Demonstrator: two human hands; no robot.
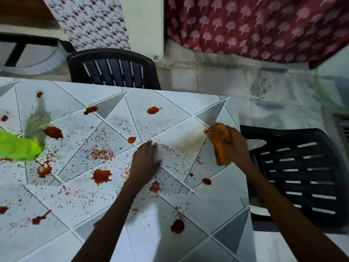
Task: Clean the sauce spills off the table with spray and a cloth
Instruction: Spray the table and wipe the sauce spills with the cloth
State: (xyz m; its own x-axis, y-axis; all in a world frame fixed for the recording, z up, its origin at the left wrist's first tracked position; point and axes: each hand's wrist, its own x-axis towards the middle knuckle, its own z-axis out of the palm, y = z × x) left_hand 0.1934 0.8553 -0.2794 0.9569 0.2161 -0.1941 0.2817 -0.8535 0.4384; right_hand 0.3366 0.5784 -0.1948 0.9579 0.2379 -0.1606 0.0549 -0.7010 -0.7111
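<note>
Near the right edge of the bench (198,214), the right hand (236,146) grips a bunched orange cloth (219,140), fingers curled round it. Whether the cloth touches the surface I cannot tell. Just left of the cloth lies a pale smeared patch (190,142). Further left of the cloth, the left hand (145,159) rests palm down on the bench, fingers stretched out and holding nothing. Red sauce spills (102,175) dot the bench left of and below the cloth, with fine red and dark specks scattered between them. Far left of the cloth, at the picture's edge, sits a blurred bright green thing (17,146); what it is I cannot tell. Right of the cloth stands a black slatted chair (302,173); a second chair (113,69) stands beyond the bench's far edge.
</note>
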